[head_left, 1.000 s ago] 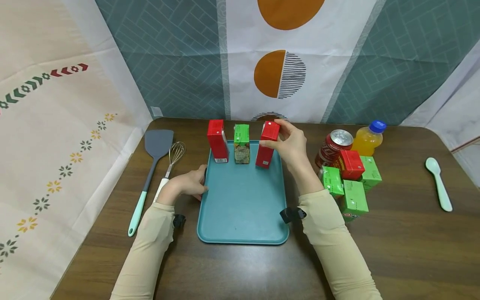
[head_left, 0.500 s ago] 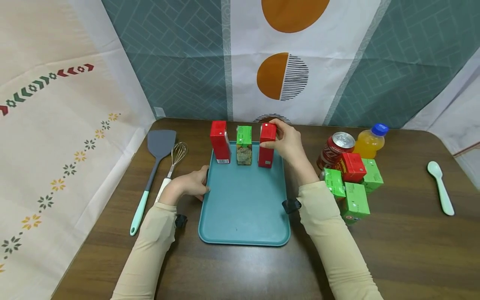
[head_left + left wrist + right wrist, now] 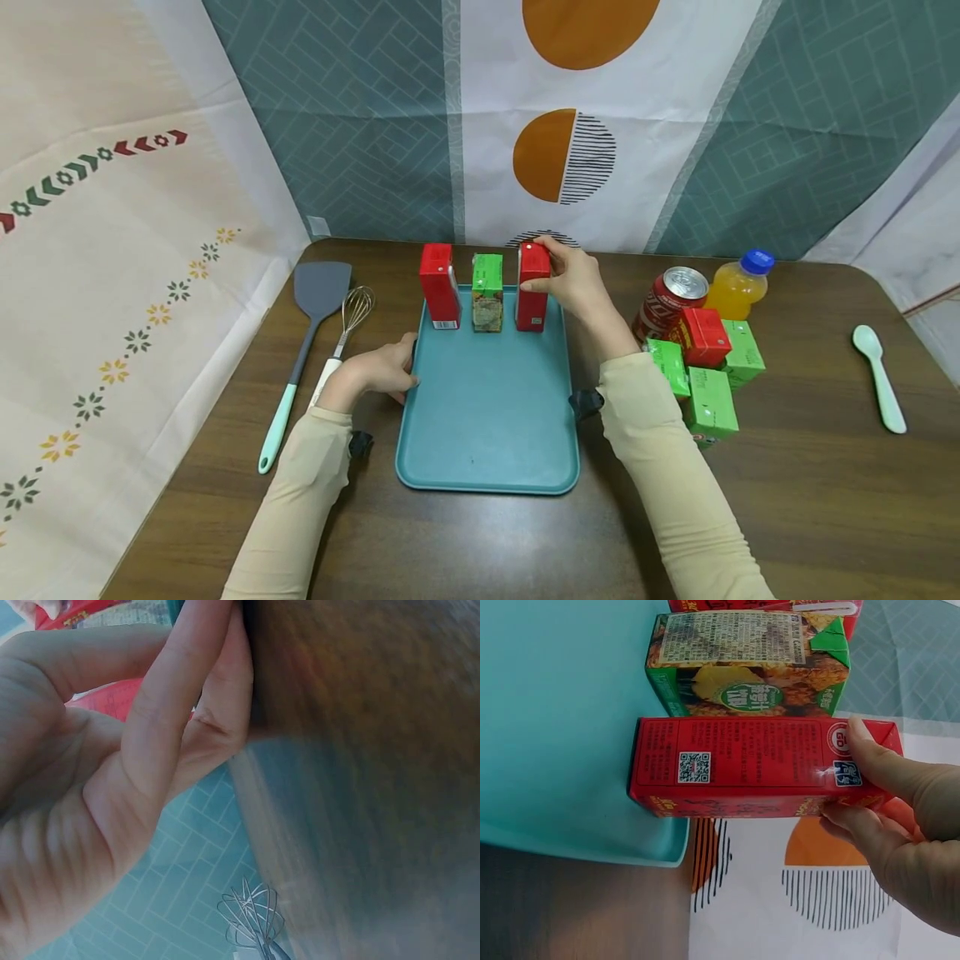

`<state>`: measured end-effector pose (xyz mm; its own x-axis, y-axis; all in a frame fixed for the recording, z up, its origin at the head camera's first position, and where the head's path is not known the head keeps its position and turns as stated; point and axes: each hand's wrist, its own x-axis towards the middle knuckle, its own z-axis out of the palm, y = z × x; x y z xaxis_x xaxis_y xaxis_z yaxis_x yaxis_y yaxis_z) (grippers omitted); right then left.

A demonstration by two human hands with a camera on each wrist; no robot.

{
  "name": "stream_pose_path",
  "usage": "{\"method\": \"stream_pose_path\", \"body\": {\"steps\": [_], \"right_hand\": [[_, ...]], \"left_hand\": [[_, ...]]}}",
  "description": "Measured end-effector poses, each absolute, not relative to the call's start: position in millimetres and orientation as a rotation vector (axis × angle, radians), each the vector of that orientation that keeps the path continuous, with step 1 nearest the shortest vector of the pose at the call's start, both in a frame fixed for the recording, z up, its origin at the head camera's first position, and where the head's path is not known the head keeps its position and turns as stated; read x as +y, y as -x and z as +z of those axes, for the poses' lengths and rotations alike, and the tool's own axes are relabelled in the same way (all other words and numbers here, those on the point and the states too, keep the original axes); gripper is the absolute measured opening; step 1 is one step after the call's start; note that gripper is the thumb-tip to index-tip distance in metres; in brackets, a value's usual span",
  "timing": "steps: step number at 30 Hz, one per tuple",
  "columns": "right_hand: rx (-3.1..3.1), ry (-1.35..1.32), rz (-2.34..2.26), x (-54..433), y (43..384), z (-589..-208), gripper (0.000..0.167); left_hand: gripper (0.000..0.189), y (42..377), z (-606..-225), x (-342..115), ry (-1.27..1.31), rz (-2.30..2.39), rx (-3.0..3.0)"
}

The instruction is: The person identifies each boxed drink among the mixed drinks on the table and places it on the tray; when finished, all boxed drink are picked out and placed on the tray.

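My right hand [image 3: 576, 282] pinches the top of a red drink carton [image 3: 735, 761] between thumb and fingers. This carton stands upright at the far right of a teal tray [image 3: 487, 417]. To its left, a green juice carton [image 3: 487, 293] and another red carton [image 3: 439, 286] stand along the same far end, a small gap between each. At the tray's left side my left hand [image 3: 381, 367] holds the rim, thumb at the edge and fingers outside it. In the left wrist view, the left hand [image 3: 112, 750] hides most of the tray.
Right of the tray stand a cola can [image 3: 670, 302], an orange drink bottle [image 3: 738, 285], a red carton [image 3: 702, 337] and several green cartons [image 3: 712, 406]. A pale green spoon [image 3: 879, 379] lies farther right. On the left lie a spatula [image 3: 303, 358] and a whisk [image 3: 345, 337].
The red carton in my right hand has gone from slightly turned to straight, in line with the other two. The left hand stays on the tray's rim, and the head view has shifted slightly.
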<state>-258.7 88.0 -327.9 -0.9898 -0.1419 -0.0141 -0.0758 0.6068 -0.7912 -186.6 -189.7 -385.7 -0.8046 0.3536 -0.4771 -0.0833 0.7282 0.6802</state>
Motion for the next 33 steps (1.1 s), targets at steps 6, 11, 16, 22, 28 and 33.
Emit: {"method": "stream_pose_path", "body": {"steps": [6, 11, 16, 22, 28, 33], "right_hand": [[2.820, 0.246, -1.280, 87.3, 253.9, -326.7, 0.067], [2.809, 0.267, -1.285, 88.4, 246.4, -326.8, 0.077], [2.821, 0.294, -1.295, 92.3, 236.3, -321.8, 0.091], [2.864, 0.391, -1.294, 97.3, 217.1, -305.0, 0.082], [2.875, 0.458, -1.303, 111.1, 193.9, -295.1, 0.077], [2.888, 0.472, -1.289, 127.0, 177.3, -298.4, 0.072]], "left_hand": [[0.071, 185.3, -385.1, -190.5, -0.214, 0.989, 2.316], [0.072, 185.4, -387.1, -189.5, -0.230, 0.993, 2.308], [0.072, 185.6, -387.9, -189.4, -0.233, 0.976, 2.308], [0.073, 187.2, -386.3, -192.2, -0.198, 0.945, 2.333], [0.074, 187.9, -385.8, -192.2, -0.194, 0.937, 2.333], [0.074, 188.2, -386.6, -189.5, -0.217, 0.951, 2.314]]}}
